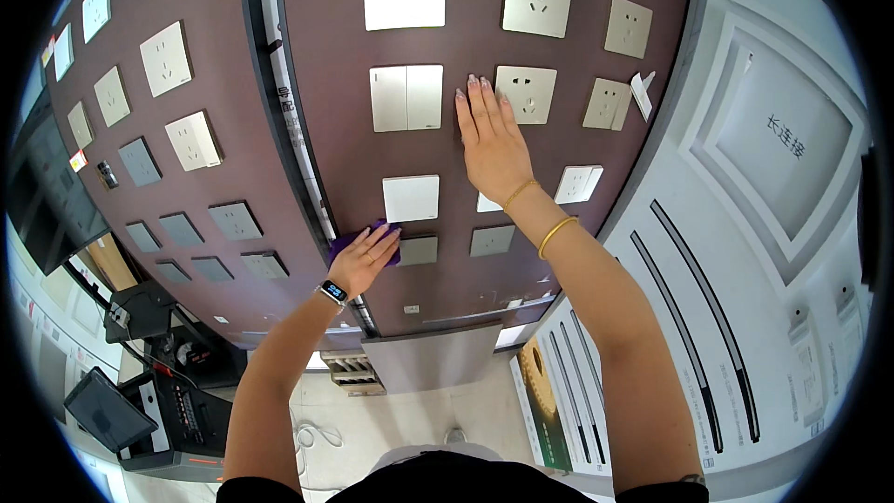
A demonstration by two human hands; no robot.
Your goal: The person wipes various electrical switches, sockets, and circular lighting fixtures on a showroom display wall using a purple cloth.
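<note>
My left hand point(362, 260) lies over a purple cloth point(338, 246) and presses it to the brown display panel point(335, 119), fingers pointing up. The cloth touches the left side of a grey switch plate point(419, 250), just below a white blank plate point(411, 198). Higher up, my right hand point(491, 140) rests flat on the panel with nothing in it. Its fingertips are beside a beige socket plate point(527, 94), and a double-rocker switch plate point(406, 98) is to their left. Partly behind my right wrist is a white plate point(487, 203).
A dark vertical channel with a printed strip point(290, 94) divides the panel. More socket plates point(165, 59) cover the left section. A loose white piece point(642, 95) sticks out at right, near a white display wall point(761, 391). At lower left are a tablet point(110, 410) and black equipment.
</note>
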